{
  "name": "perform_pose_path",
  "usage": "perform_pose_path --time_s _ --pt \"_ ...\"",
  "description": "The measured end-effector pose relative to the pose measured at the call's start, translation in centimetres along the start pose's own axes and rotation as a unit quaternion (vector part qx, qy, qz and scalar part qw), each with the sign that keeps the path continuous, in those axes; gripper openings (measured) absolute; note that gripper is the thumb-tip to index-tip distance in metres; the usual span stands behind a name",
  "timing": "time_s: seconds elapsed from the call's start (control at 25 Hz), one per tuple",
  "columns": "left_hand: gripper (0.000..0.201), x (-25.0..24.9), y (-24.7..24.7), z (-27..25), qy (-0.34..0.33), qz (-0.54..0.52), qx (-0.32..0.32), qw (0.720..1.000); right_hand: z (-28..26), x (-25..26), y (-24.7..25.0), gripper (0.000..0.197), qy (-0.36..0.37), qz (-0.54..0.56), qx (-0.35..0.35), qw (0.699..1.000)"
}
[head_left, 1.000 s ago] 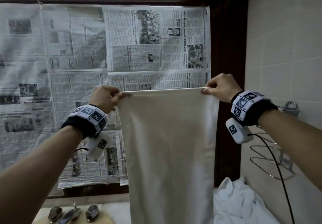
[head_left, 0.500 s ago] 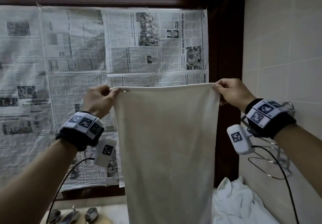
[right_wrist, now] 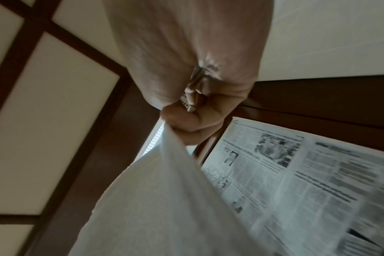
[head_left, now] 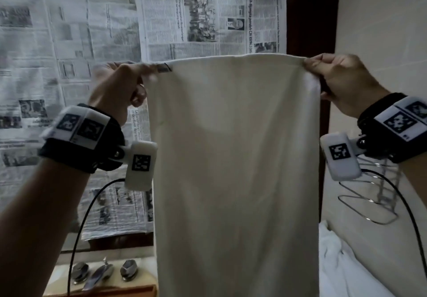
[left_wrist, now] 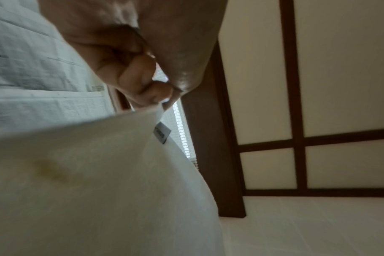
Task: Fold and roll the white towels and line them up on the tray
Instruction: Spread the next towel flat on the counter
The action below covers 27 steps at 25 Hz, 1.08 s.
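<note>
Left hand (head_left: pixel 117 84) and right hand (head_left: pixel 342 82) each pinch a top corner of the towel (head_left: pixel 235 158), fingers curled tight; it hangs flat, likely for folding.

The towel (head_left: pixel 235 158) fills more of the frame than before; the left hand (head_left: pixel 115 89) and right hand (head_left: pixel 342 82) pinching its corners have spread toward the frame's edges.
</note>
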<state>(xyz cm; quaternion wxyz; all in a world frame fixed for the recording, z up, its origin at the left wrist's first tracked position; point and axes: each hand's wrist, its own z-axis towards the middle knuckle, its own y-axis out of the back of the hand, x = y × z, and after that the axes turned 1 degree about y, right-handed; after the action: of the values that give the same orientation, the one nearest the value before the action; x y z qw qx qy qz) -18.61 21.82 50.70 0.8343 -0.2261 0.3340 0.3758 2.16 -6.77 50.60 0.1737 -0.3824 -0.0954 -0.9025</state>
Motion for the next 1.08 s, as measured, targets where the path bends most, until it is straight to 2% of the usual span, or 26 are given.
perform_pose_path --time_s 0.12,0.2,0.36,0.48,0.6,0.64,0.68,0.72,0.8,0.88,0.92,0.96,1.08 --pt "0.018 6.7 -0.9 -0.1 0.094 0.053 0.009 0.994 0.0 -6.3 -1.3 0.020 -0.058 -0.061 0.008 0.996" --pt "0.018 12.7 -1.9 -1.9 0.158 0.072 0.003 0.985 -1.1 -12.3 -2.3 0.021 -0.116 -0.097 0.011 0.988" --pt "0.021 27.5 -2.6 -7.4 0.279 0.109 -0.020 0.954 -5.5 -26.1 -4.2 0.024 -0.247 -0.154 0.020 0.956" --pt "0.022 37.2 -2.9 -11.7 0.328 0.153 -0.027 0.932 -9.2 -35.0 -5.4 0.020 -0.322 -0.172 0.026 0.930" --pt "0.017 44.4 -3.3 -15.5 0.355 0.191 -0.028 0.915 -12.1 -42.4 -6.8 0.012 -0.388 -0.154 0.014 0.909" --pt "0.012 46.9 -3.5 -17.4 0.365 0.239 -0.009 0.900 -13.7 -45.0 -7.3 0.009 -0.413 -0.154 0.038 0.897" --pt "0.015 49.0 -3.7 -20.0 0.374 0.307 0.026 0.874 -15.9 -47.3 -7.8 0.015 -0.426 -0.194 0.094 0.879" --pt "0.027 50.8 -3.8 -23.0 0.390 0.378 0.079 0.836 -18.8 -49.2 -8.2 0.028 -0.429 -0.254 0.169 0.850" --pt "0.049 52.9 -4.0 -30.8 0.428 0.432 0.217 0.764 -26.8 -51.0 -9.4 0.054 -0.425 -0.320 0.323 0.783" --pt "0.058 53.6 -4.3 -38.2 0.411 0.454 0.363 0.702 -34.5 -51.7 -10.2 0.068 -0.411 -0.345 0.456 0.710" --pt "0.063 53.8 -4.2 -40.8 0.385 0.471 0.395 0.688 -36.9 -52.3 -10.4 0.072 -0.391 -0.371 0.483 0.690" --pt "0.067 53.9 -4.2 -42.4 0.373 0.483 0.400 0.684 -38.2 -53.2 -10.2 0.074 -0.373 -0.395 0.490 0.681" --pt "0.070 55.1 -4.2 -41.7 0.370 0.498 0.388 0.682 -37.0 -55.5 -10.0 0.076 -0.344 -0.397 0.490 0.695"
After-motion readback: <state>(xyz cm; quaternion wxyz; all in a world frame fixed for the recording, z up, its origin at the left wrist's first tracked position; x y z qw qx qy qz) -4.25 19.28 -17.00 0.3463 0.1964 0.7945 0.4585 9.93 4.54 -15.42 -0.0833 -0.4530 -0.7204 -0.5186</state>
